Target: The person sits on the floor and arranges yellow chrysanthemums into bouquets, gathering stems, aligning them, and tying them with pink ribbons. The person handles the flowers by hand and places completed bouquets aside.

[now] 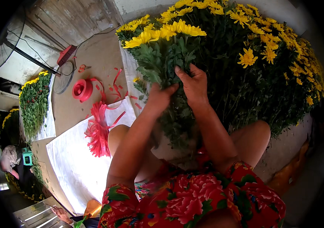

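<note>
In front of me a bunch of yellow chrysanthemums (pixel 165 57) stands with its blooms away from me and its leafy stems pointing toward my lap. My left hand (pixel 162 98) is closed around the stems from the left, its fingers partly hidden by leaves. Slightly higher, my right hand (pixel 195 85) grips the same bunch from the right, thumb against the stems. Between my forearms hang the lower leaves and stem ends, somewhat blurred.
A large heap of yellow chrysanthemums (pixel 226 76) fills the right side. To the left lie a red ribbon roll (pixel 82 90), cut red ribbon strips (pixel 98 131) on a white sheet (pixel 74 163), orange-handled scissors (pixel 83 68) and a red broom (pixel 66 55). Another person (pixel 10 159) is far left.
</note>
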The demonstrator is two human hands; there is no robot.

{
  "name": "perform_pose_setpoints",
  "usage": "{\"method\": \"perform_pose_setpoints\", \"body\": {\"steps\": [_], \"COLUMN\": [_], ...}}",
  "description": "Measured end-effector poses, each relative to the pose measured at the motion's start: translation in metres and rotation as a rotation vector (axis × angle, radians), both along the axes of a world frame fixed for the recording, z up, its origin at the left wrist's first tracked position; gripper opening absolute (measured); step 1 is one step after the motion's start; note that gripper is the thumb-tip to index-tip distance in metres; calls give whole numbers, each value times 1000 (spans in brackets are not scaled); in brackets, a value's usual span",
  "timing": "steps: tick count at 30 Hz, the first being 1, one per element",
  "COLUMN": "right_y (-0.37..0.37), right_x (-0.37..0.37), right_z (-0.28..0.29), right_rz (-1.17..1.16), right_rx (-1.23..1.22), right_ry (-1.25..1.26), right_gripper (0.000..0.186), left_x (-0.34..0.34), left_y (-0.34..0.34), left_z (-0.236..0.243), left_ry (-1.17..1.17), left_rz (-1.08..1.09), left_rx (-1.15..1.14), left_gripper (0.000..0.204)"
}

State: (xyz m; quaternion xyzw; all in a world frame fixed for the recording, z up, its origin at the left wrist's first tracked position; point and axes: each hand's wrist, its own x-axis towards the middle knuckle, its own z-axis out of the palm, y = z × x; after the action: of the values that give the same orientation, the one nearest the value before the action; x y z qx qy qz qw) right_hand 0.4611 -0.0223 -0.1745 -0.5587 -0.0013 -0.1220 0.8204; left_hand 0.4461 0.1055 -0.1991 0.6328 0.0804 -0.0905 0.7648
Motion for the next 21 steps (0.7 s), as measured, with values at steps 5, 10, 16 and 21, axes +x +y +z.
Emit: {"method": "perform_pose_setpoints", "body": {"steps": [5,10,16,21], "right_y": [-3,-4,2,17], "right_x": [0,1,1,7], "right_z": [-1,-1,0,1], "right_rz": [61,85,94,251], "right_rx": [326,392,267,100], "right_ry": [91,143,165,179], "right_gripper": [20,25,27,30], "left_x": [-4,-1,-7,-8], "left_y": [2,7,7,25], "left_z": [14,12,19,8], "left_ry": [22,-6,30,-119], "left_rz": [-2,3,37,-34], "left_rx": [-28,-182,-173,-72], "left_gripper": [36,39,38,33]}}
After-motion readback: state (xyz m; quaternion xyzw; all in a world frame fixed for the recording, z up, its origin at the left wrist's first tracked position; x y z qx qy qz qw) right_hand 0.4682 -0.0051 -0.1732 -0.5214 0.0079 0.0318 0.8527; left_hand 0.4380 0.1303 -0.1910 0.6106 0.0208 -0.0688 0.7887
